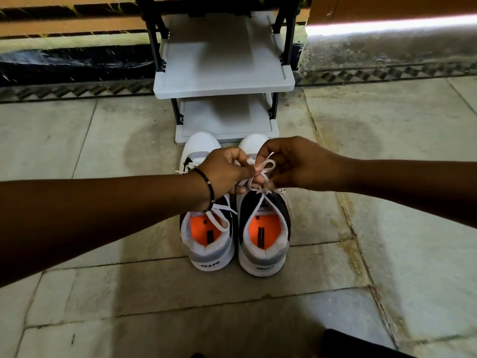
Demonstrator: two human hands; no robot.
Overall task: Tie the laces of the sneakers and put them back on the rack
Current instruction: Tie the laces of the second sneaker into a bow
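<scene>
Two sneakers stand side by side on the stone floor (387, 192), toes toward the rack (224, 85), heels toward the person. Both are white with grey and black panels and orange insoles.

The grip sits above the tongue of the right sneaker (263, 236). The left hand (224, 174) and the right hand (291, 164) meet there, fingers pinched together on the white lace (265, 167). A small loop of lace stands between the two pinches; the left hand's thumb and forefinger close on the loop's near side, the right hand's fingers close on its far side. Just below the grip, two strands run down and cross at the top eyelets of the right sneaker. A free lace end pokes up above the right hand's fingers.

To the left of the grip, under the left wrist, the left sneaker (207, 244) shows loose lace ends lying over its opening and trailing out past the wrist; whether a knot exists there cannot be told. A black beaded bracelet (208, 183) circles the left wrist.

Beyond the grip, the grey plastic rack stands against the wall, its two visible shelves holding no shoes. The toes of both sneakers lie just in front of its lowest shelf.
</scene>
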